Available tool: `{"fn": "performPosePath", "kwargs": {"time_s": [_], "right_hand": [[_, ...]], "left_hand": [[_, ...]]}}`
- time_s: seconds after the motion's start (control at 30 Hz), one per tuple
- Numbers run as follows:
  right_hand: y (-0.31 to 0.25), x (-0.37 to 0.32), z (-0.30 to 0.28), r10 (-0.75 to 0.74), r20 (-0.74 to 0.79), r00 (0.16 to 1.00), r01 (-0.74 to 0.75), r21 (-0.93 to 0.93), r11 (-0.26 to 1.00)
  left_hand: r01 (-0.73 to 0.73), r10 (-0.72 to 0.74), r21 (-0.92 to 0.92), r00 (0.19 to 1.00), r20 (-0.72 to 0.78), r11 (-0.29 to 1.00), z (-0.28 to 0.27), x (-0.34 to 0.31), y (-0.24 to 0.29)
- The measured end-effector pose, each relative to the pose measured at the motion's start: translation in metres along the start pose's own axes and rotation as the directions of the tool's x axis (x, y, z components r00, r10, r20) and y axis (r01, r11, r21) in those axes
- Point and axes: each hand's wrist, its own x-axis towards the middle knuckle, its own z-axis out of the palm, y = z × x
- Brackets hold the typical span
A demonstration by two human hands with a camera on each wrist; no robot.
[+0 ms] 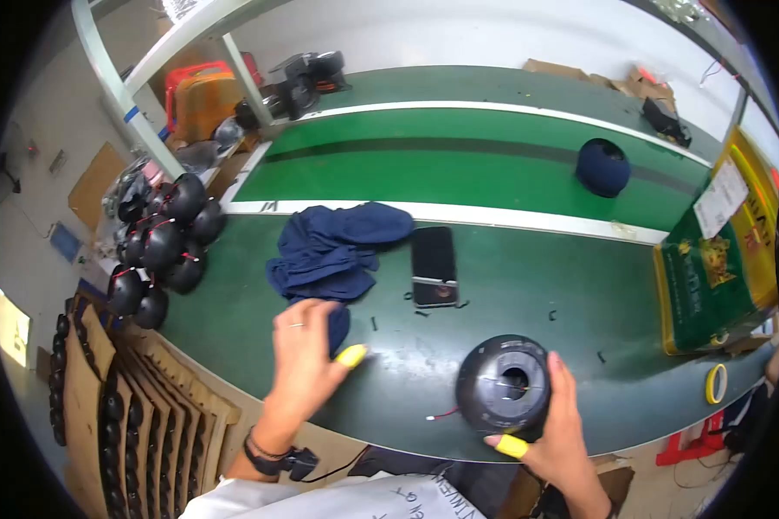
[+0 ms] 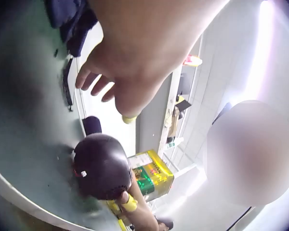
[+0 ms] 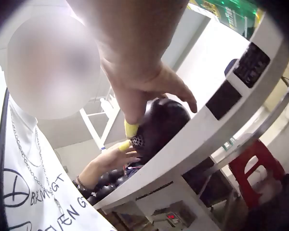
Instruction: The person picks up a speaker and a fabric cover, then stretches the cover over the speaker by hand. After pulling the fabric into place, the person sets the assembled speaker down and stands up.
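Observation:
My right hand point(image 1: 563, 428) grips a round black housing point(image 1: 485, 389) from its right side, thumb at the near edge and fingers along the far right. The housing has a hole in its middle, and a thin red wire with a white plug trails from it onto the table. In the left wrist view the smooth dome of the housing point(image 2: 102, 163) shows. My left hand point(image 1: 305, 350) hovers with loosely bent fingers and holds nothing. Beneath its fingers lies a small navy piece point(image 1: 339, 329), partly hidden. Yellow wraps cover both thumb tips. Crumpled navy cloth point(image 1: 329, 246) lies beyond the left hand.
A phone point(image 1: 434, 268) lies mid-table among small black scraps. Black domes point(image 1: 160, 246) are heaped at the left edge. A green and yellow tin point(image 1: 718, 259) and a tape roll point(image 1: 716, 384) stand right. On the green belt point(image 1: 493, 160) sits a navy ball point(image 1: 603, 169).

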Motion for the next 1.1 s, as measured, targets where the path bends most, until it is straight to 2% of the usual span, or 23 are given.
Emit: {"fn": "performPosePath", "kwargs": {"time_s": [0.03, 0.1, 0.17, 0.2, 0.23, 0.27, 0.3, 0.37, 0.4, 0.43, 0.5, 0.57, 0.63, 0.67, 0.7, 0.77, 0.83, 0.87, 0.9, 0.93, 0.97, 1.03, 1.1], "right_hand": [[0.0, 0.0, 0.001, -0.069, -0.001, 0.998, 0.069, -0.058, 0.996], [-0.007, 0.0, 0.004, -0.013, 0.04, 0.999, 0.014, -0.01, 1.0], [-0.013, -0.001, 0.0, -0.016, 0.079, 0.997, 0.015, 0.004, 1.0], [-0.016, -0.002, -0.003, -0.017, 0.034, 0.999, 0.019, -0.053, 0.998], [-0.019, -0.003, -0.008, -0.025, -0.01, 1.0, 0.024, -0.11, 0.994], [-0.02, -0.004, -0.014, -0.039, -0.07, 0.997, 0.028, -0.146, 0.989], [-0.024, -0.005, -0.016, -0.057, -0.065, 0.996, 0.047, -0.143, 0.989], [-0.032, -0.007, -0.018, 0.042, -0.185, 0.982, -0.016, 0.139, 0.99], [-0.038, -0.004, -0.017, -0.031, -0.195, 0.98, 0.057, 0.13, 0.99], [-0.045, 0.001, -0.014, -0.034, -0.205, 0.978, 0.06, 0.124, 0.99], [-0.064, 0.016, -0.003, -0.173, -0.078, 0.982, 0.19, 0.405, 0.894], [-0.084, 0.036, 0.006, -0.286, -0.182, 0.941, 0.332, 0.318, 0.888], [-0.091, 0.05, 0.005, -0.292, -0.311, 0.905, 0.36, 0.188, 0.914], [-0.087, 0.051, 0.002, -0.245, -0.353, 0.903, 0.327, 0.195, 0.924], [-0.083, 0.051, -0.003, -0.2, -0.395, 0.897, 0.298, 0.206, 0.932], [-0.081, 0.05, -0.019, -0.15, -0.471, 0.869, 0.266, 0.189, 0.945], [-0.072, 0.044, -0.023, -0.117, -0.41, 0.905, 0.233, 0.244, 0.941], [-0.069, 0.042, -0.022, -0.114, -0.419, 0.901, 0.228, 0.234, 0.945], [-0.067, 0.041, -0.022, -0.002, -0.429, 0.903, 0.193, 0.402, 0.895], [-0.066, 0.039, -0.023, 0.109, -0.419, 0.901, 0.161, 0.559, 0.813], [-0.071, 0.037, -0.032, 0.189, -0.397, 0.898, 0.121, 0.636, 0.762], [-0.053, 0.038, -0.04, 0.216, -0.439, 0.872, 0.186, 0.706, 0.683], [-0.056, 0.035, -0.046, 0.231, -0.394, 0.89, 0.162, 0.744, 0.648]], "left_hand": [[0.077, -0.071, 0.141, 0.997, -0.042, 0.987, 0.002, -0.006, -0.009], [0.13, -0.131, 0.017, 0.988, 0.081, 0.991, 0.018, -0.017, -0.043], [0.183, -0.18, -0.068, 0.982, 0.051, 0.981, 0.012, -0.014, -0.051], [0.151, -0.166, -0.187, 0.984, -0.064, 0.971, 0.003, -0.01, -0.051], [0.125, -0.16, -0.219, 0.976, -0.149, 0.968, -0.01, -0.006, -0.048], [0.189, -0.243, -0.347, 0.963, -0.117, 0.918, -0.028, -0.003, -0.039], [0.247, -0.318, -0.467, 0.945, -0.078, 0.849, -0.044, -0.002, -0.025], [0.17, -0.307, -0.625, 0.944, -0.118, 0.762, -0.054, 0.0, -0.003], [0.141, -0.311, -0.711, 0.944, -0.114, 0.688, -0.053, 0.003, 0.008], [0.108, -0.308, -0.791, 0.946, -0.106, 0.602, -0.052, 0.008, 0.02], [0.088, -0.186, -0.894, 0.983, 0.006, 0.439, -0.046, 0.016, 0.035], [0.116, -0.034, -0.938, 0.993, 0.111, 0.325, -0.042, 0.024, 0.066], [0.202, 0.169, -0.964, 0.958, 0.232, 0.174, -0.044, 0.031, 0.089], [0.233, 0.294, -0.969, 0.923, 0.247, 0.083, -0.044, 0.034, 0.096], [0.227, 0.394, -0.967, 0.883, 0.254, 0.114, -0.049, 0.036, 0.098], [-0.03, 0.487, -0.955, 0.865, 0.123, 0.295, -0.047, 0.042, 0.107], [-0.036, 0.462, -0.95, 0.879, 0.117, 0.31, -0.043, 0.042, 0.118], [0.026, 0.464, -0.968, 0.874, 0.143, 0.248, -0.037, 0.045, 0.121], [0.089, 0.467, -0.979, 0.868, 0.167, 0.185, -0.033, 0.048, 0.123], [0.165, 0.409, -0.977, 0.889, 0.206, 0.133, -0.03, 0.05, 0.125], [0.155, 0.394, -0.983, 0.901, 0.183, 0.103, -0.029, 0.053, 0.125], [0.053, 0.38, -0.988, 0.919, 0.106, 0.147, -0.021, 0.061, 0.122], [0.06, 0.4, -0.99, 0.911, 0.105, 0.124, -0.018, 0.062, 0.126]]}}
